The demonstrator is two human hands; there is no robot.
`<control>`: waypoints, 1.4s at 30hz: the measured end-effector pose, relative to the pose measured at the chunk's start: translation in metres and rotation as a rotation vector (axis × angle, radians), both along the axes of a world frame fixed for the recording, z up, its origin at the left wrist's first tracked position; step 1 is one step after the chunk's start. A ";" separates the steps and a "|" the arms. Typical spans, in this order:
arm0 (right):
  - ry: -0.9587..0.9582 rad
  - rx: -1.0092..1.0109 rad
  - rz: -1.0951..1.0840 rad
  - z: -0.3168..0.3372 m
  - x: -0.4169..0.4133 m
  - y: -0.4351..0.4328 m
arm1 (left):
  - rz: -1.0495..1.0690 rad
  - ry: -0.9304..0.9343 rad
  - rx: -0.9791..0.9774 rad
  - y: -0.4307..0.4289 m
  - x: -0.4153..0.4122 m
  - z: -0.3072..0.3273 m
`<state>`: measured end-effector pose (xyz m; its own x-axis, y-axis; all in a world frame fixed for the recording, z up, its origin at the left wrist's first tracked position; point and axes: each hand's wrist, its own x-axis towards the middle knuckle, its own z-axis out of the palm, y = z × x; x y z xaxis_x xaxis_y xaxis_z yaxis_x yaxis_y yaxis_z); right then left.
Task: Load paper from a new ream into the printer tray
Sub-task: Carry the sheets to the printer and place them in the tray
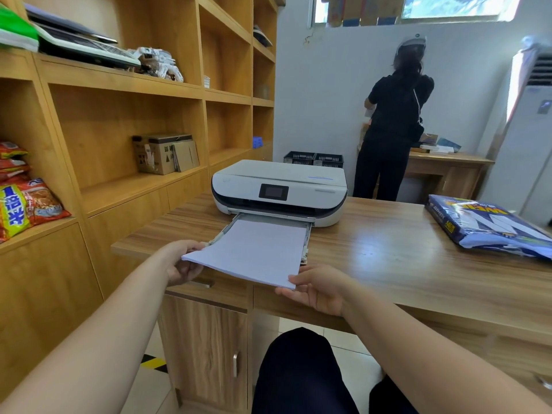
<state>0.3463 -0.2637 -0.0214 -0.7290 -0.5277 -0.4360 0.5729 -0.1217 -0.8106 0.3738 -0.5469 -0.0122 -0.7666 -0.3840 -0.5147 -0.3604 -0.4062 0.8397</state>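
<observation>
A white printer (279, 189) stands on the wooden desk (388, 252), its paper tray (307, 234) pulled out toward me. A stack of white paper (254, 249) lies with its far end in the tray and its near end raised off the desk edge. My left hand (182, 264) grips the stack's near left corner. At the near right corner my right hand (316, 286) holds the stack from below. The opened blue ream wrapper (490, 225) lies at the desk's right side.
Wooden shelves (134, 85) with boxes, a machine and snack bags fill the left. A person in black (391, 121) stands at the back wall by another desk. Two dark baskets (313, 159) sit behind the printer. My knee (298, 369) is below the desk.
</observation>
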 end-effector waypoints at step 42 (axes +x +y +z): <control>0.036 -0.054 -0.178 0.024 -0.035 -0.009 | -0.204 0.003 -0.139 -0.006 -0.039 0.023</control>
<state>0.3117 -0.2729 0.0030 -0.8277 -0.4108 -0.3823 0.5089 -0.2624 -0.8199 0.3344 -0.5528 0.0112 -0.8372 -0.2879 -0.4650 -0.4203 -0.2053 0.8839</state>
